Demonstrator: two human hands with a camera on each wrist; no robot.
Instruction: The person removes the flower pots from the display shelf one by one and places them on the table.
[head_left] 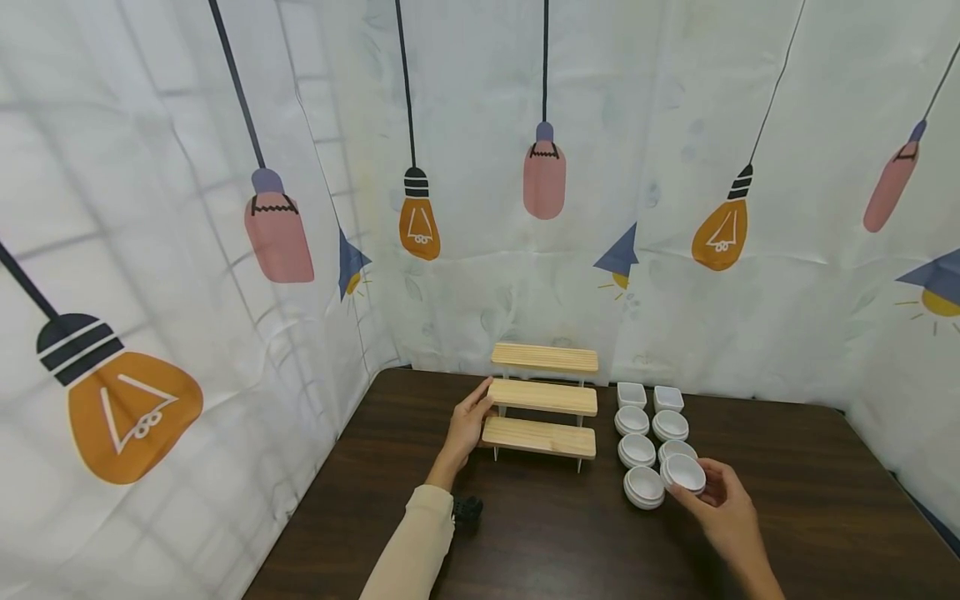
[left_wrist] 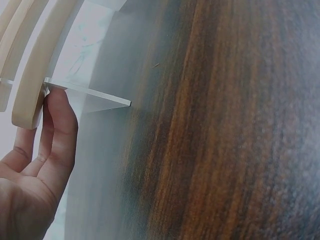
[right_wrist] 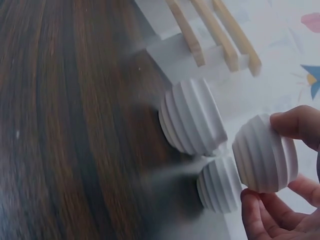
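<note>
A three-tier stand (head_left: 538, 436) with pale wooden shelves and clear legs stands on the dark table. My left hand (head_left: 467, 423) grips its left end. In the left wrist view, the fingers (left_wrist: 62, 120) of that hand curl around the end of a wooden shelf (left_wrist: 32, 75), beside a clear leg. My right hand (head_left: 726, 504) pinches a small white ribbed bowl (head_left: 683, 473) between thumb and fingers. The right wrist view shows this ribbed bowl (right_wrist: 265, 153) raised above another white bowl (right_wrist: 220, 184), with a further bowl (right_wrist: 192, 117) next to it.
Right of the stand, white round bowls (head_left: 637, 450) line up in two columns, with two square white dishes (head_left: 632, 394) at the back. A small black object (head_left: 468, 509) shows by the left sleeve. A printed curtain (head_left: 480, 292) hangs behind the dark table (head_left: 555, 533).
</note>
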